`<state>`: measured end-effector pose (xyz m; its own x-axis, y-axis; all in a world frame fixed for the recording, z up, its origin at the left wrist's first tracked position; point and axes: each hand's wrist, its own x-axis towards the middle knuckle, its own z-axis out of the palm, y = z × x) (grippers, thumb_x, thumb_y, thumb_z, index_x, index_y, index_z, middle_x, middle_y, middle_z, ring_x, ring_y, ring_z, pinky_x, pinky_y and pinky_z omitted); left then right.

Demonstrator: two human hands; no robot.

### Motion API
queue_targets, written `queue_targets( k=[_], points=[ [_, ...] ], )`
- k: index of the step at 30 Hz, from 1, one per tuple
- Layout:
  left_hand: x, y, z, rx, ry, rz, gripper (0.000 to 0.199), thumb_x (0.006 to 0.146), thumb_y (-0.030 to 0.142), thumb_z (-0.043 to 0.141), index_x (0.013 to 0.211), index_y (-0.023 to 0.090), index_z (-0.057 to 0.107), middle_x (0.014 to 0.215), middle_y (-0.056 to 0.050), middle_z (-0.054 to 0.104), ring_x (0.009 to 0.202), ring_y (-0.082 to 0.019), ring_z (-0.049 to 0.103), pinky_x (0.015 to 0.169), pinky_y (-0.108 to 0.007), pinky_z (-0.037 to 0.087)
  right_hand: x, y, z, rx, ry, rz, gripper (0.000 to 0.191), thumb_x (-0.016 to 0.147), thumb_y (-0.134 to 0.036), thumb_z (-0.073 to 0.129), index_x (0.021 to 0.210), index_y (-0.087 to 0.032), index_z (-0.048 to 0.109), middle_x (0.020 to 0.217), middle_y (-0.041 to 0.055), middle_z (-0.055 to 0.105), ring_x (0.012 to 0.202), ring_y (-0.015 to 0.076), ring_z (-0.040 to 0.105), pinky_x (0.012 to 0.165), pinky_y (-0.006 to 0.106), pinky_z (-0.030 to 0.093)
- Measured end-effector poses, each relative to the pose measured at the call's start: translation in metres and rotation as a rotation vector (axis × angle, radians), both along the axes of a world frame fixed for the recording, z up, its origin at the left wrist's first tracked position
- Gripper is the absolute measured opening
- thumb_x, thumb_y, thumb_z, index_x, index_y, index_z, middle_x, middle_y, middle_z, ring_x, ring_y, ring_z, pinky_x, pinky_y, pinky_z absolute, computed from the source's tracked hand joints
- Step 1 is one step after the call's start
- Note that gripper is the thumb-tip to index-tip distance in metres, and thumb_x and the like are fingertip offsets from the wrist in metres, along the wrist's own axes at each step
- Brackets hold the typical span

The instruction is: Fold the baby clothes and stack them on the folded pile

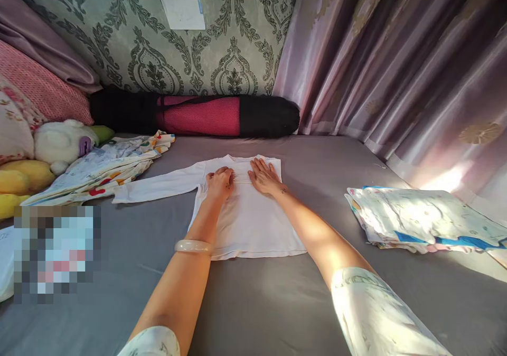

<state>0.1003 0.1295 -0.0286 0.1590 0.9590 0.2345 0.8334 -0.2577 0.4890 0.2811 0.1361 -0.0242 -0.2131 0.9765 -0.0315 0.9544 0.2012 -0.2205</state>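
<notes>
A white long-sleeved shirt (249, 224) lies flat on the grey bed sheet. One sleeve (162, 183) stretches out to the left; on the right the shirt has a straight edge with no sleeve sticking out. My left hand (219, 183) is on the upper left of the shirt, its fingers curled together on the cloth. Flat on the upper right part rests my right hand (264, 177), fingers stretched out. Small creases run through the fabric between the two hands. A pale bangle circles my left wrist.
A folded stack of clothes (423, 216) lies at the right. To the left are a crumpled patterned garment (114, 158), a white plush toy (63, 143) and a blurred patch. A black and red rolled bag (198, 115) lies along the wall; curtains (356, 55) hang at the right.
</notes>
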Motion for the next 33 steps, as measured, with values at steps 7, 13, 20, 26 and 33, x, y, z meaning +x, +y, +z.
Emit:
queue_targets(
  k=[7,13,20,26,33],
  points=[
    [0.0,0.0,-0.002,0.019,-0.005,-0.007,0.027,0.086,0.011,0.047,0.103,0.019,0.067,0.117,-0.011,0.066,0.113,-0.03,0.058,0.099,-0.046,0.036,0.003,0.004,0.003,-0.057,0.044,0.01,0.061,0.101,-0.043,0.018,0.155,-0.015,0.021,0.163,0.0064,0.011,0.15,0.0206,0.004,0.12,0.045,0.004],
    [0.002,-0.003,0.007,-0.035,0.068,-0.007,0.031,0.089,0.014,0.044,0.111,0.021,0.064,0.124,-0.011,0.064,0.119,-0.029,0.055,0.1,-0.048,0.033,0.014,0.005,0.014,-0.019,0.066,-0.119,0.063,0.101,-0.045,0.015,0.156,-0.013,0.02,0.163,0.0099,0.009,0.15,0.0215,0.003,0.12,0.044,0.001],
    [0.002,-0.007,0.012,-0.077,0.134,0.036,0.03,0.091,0.018,0.044,0.113,0.024,0.063,0.134,-0.011,0.058,0.127,-0.027,0.05,0.104,-0.047,0.031,0.032,0.01,0.0,-0.026,0.003,-0.275,0.066,0.101,-0.046,0.016,0.155,-0.007,0.019,0.163,0.0125,0.01,0.15,0.0237,0.002,0.12,0.044,0.001],
    [0.002,-0.01,0.017,-0.141,0.183,0.026,0.037,0.093,0.02,0.038,0.124,0.025,0.058,0.142,-0.009,0.052,0.129,-0.026,0.048,0.109,-0.048,0.028,0.033,0.012,-0.001,-0.081,-0.025,-0.283,0.066,0.101,-0.048,0.014,0.156,-0.012,0.016,0.164,0.0087,0.005,0.15,0.0216,-0.001,0.12,0.043,0.002],
    [0.001,-0.009,0.023,-0.135,0.127,0.032,0.04,0.09,0.019,0.042,0.126,0.026,0.059,0.141,-0.008,0.054,0.13,-0.026,0.048,0.11,-0.047,0.028,0.018,0.013,0.009,-0.047,-0.04,-0.232,0.067,0.1,-0.046,0.013,0.156,-0.01,0.015,0.163,0.0114,0.005,0.15,0.023,-0.001,0.119,0.047,-0.004]
  ],
)
